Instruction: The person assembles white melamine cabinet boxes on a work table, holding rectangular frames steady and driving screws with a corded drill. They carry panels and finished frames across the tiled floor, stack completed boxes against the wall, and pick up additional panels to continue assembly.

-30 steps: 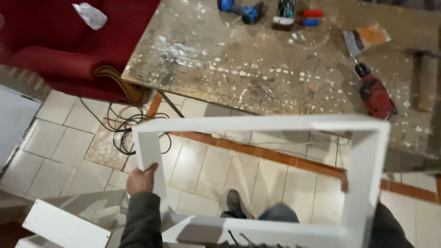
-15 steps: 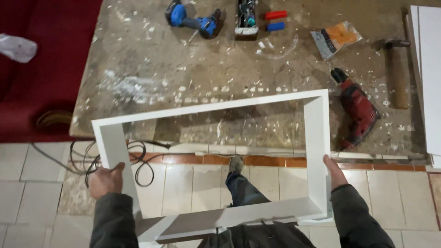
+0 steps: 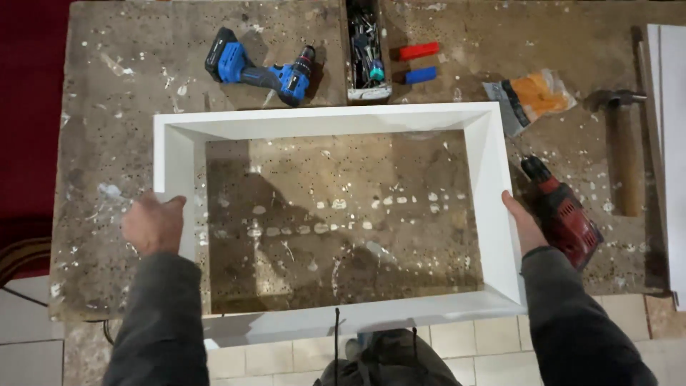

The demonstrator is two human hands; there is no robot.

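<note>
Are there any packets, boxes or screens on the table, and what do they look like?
Packet: crumpled orange and grey bag, upper right of the table, beyond the white frame's far corner.
Box: narrow open tray of tool bits, top middle, beside the blue drill.
No screens or signs in view.

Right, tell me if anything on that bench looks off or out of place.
The white frame held by the left hand and right hand juts past the near edge of the workbench, over the tiled floor. The benchtop is speckled with dried white splatter. The red drill lies close against the frame's right side.
</note>
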